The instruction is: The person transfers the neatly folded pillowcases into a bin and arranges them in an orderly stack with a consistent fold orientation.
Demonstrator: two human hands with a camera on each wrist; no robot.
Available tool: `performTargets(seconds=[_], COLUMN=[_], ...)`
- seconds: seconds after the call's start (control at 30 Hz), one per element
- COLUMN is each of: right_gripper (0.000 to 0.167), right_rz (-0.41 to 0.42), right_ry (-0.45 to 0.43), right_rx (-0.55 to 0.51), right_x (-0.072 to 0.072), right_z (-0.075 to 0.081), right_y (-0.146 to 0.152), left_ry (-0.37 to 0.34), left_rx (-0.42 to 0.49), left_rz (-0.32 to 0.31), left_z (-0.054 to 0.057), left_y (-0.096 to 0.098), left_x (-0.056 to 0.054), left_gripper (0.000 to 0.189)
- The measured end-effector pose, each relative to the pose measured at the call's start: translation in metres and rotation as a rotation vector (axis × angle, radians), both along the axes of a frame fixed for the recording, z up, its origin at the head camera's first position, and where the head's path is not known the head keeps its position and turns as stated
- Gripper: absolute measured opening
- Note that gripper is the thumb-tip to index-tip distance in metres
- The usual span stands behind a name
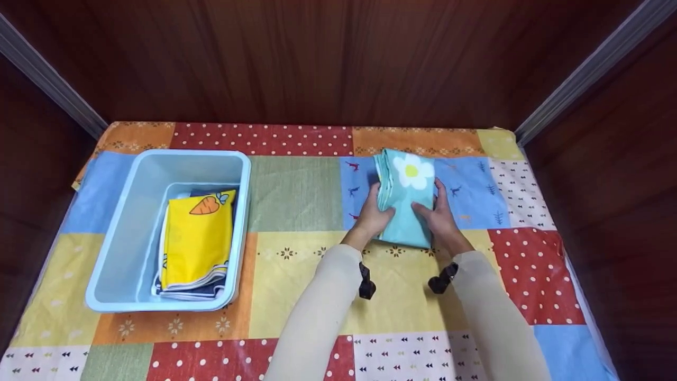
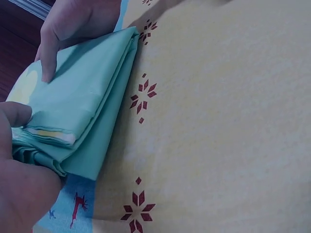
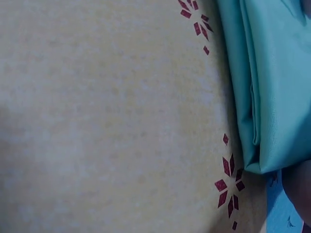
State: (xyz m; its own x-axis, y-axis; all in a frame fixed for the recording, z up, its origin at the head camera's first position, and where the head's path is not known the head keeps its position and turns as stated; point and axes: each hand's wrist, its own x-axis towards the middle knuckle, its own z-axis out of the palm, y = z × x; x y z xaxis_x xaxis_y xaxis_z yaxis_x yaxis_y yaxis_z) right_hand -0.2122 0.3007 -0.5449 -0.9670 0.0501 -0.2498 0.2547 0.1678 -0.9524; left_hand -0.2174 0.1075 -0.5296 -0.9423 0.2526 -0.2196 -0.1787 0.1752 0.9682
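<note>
A folded teal cloth with a white daisy print lies on the right half of the table, its layered edges facing left. My left hand grips its left side, the thumb on top and the fingers along the layers. On the opposite side my right hand holds it too, with the thumb pressed on the upper face. In the left wrist view the teal cloth shows several stacked folds near the left thumb. Only a piece of the right hand appears in the right wrist view, beside the cloth's corner.
A light blue plastic bin stands on the left. Inside it a folded yellow cloth with a carrot print lies on a dark blue folded cloth. A patchwork tablecloth covers the table, and brown panels enclose it.
</note>
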Motion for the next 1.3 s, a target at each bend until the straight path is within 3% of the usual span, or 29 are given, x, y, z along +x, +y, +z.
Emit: performTargets(seconds=[0.2,0.4,0.53,0.77,1.1,1.3], right_gripper=[0.102,0.096,0.085,0.069,0.067,0.068], right_rz=[0.055,0.11,0.133,0.193,0.205,0.205], right_ry=[0.056,0.117,0.105,0.053,0.01,0.009], right_rx=[0.065,0.088,0.12,0.125,0.11,0.102], right_x=[0.0013,0.0023,0.0031,0.0061,0.0044,0.0039], right_z=[-0.0021,-0.0064,-0.0066,-0.0061,-0.0097,-0.0063], right_y=[-0.0006,0.0,-0.0002,0.0013,0.0047,0.0044], left_ry=[0.075,0.115,0.146,0.09,-0.011,-0.006], left_rx=[0.017,-0.02,-0.075,-0.111,-0.077,-0.053], left_rz=[-0.016,-0.023,-0.022,-0.073,-0.105,-0.104], left_z=[-0.0005,-0.0028,-0.0053,-0.0055,-0.0084,-0.0083], left_y=[0.003,0.0033,0.0023,-0.001,-0.0058,-0.0056], left_x=[0.0017,0.0016,0.0007,0.002,0.0028,0.0018], left_gripper=[0.082,0.092,0.094,0.081,0.073,0.074])
